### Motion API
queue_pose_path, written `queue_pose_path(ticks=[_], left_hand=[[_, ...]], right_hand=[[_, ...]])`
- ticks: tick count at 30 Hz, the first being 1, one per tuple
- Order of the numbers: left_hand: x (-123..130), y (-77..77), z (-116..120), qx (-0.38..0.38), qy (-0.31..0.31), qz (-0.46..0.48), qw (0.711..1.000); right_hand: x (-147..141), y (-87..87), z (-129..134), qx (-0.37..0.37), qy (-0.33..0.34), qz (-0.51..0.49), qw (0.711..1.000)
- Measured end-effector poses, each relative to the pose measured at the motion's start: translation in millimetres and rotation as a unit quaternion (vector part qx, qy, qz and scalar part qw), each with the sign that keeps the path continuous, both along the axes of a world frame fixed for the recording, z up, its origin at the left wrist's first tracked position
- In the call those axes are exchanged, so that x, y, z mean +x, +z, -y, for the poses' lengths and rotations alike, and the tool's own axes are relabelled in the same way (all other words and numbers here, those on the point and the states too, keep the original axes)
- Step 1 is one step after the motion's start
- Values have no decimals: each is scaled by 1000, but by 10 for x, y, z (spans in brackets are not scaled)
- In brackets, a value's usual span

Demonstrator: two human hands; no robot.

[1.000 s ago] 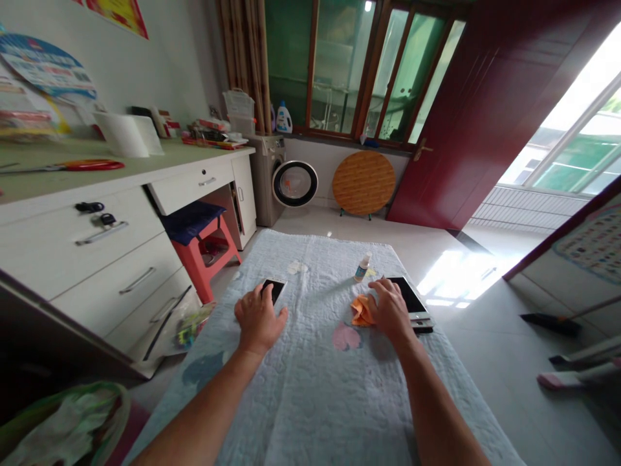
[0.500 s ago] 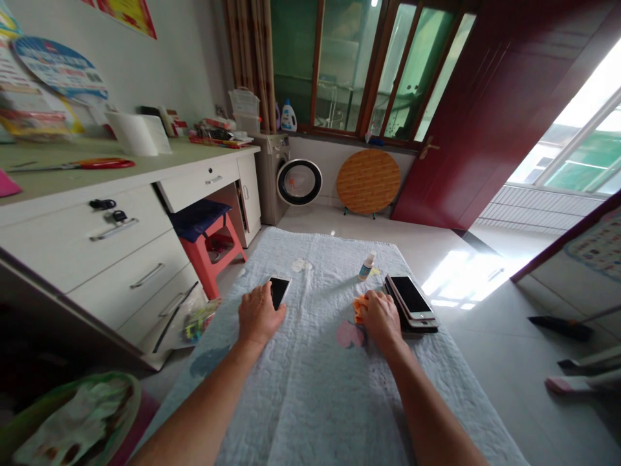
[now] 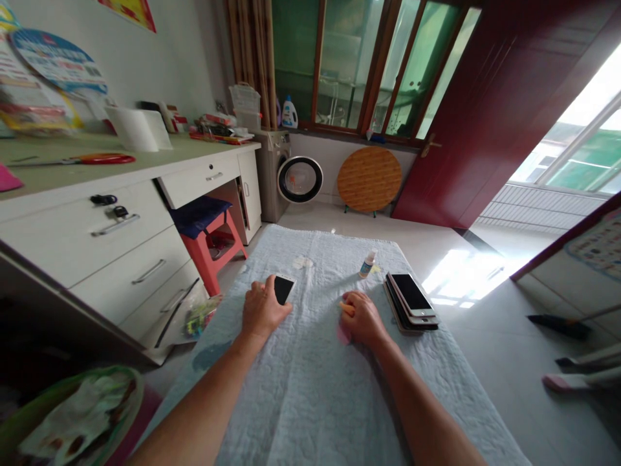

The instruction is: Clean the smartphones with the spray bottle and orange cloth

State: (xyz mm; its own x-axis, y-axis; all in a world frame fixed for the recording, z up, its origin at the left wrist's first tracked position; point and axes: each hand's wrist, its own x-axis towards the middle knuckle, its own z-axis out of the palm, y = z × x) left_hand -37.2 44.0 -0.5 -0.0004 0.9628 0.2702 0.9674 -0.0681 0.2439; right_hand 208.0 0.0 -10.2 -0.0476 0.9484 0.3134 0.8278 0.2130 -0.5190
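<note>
My left hand [image 3: 262,309] grips a white smartphone [image 3: 284,288] by its sides, its dark screen facing up, over the cloth-covered table [image 3: 310,388]. Bunched inside my closed right hand [image 3: 363,318] is an orange cloth [image 3: 347,309], mostly hidden by the fingers. To the right of that hand lies a stack of phones [image 3: 411,303], a white one with a black screen on top. A small spray bottle [image 3: 367,264] stands upright beyond my right hand.
On the left stand a white desk [image 3: 145,252] and a red stool [image 3: 213,249] with a dark cover. A bin [image 3: 138,414] with waste in it sits at lower left. Farther back are a washing machine [image 3: 272,175] with its door open and a round wooden board [image 3: 369,179].
My right hand has moved left, away from the phone stack, with the orange cloth now gathered tighter in it. My left hand and its phone have shifted slightly right.
</note>
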Motion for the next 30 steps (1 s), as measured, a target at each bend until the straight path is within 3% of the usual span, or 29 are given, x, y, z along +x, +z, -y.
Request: queue_pose_path(ticks=[5, 12, 22, 30], left_hand=[[37, 31, 68, -19, -4, 58, 998], [255, -41, 207, 4, -94, 175, 980], [482, -164, 330, -51, -180, 188, 964], [361, 19, 312, -103, -301, 177, 931]], right_hand=[[-19, 42, -1, -22, -42, -60, 997], [-3, 43, -16, 11, -30, -87, 996], [-66, 86, 19, -12, 24, -146, 989], [-159, 17, -12, 17, 32, -159, 987]])
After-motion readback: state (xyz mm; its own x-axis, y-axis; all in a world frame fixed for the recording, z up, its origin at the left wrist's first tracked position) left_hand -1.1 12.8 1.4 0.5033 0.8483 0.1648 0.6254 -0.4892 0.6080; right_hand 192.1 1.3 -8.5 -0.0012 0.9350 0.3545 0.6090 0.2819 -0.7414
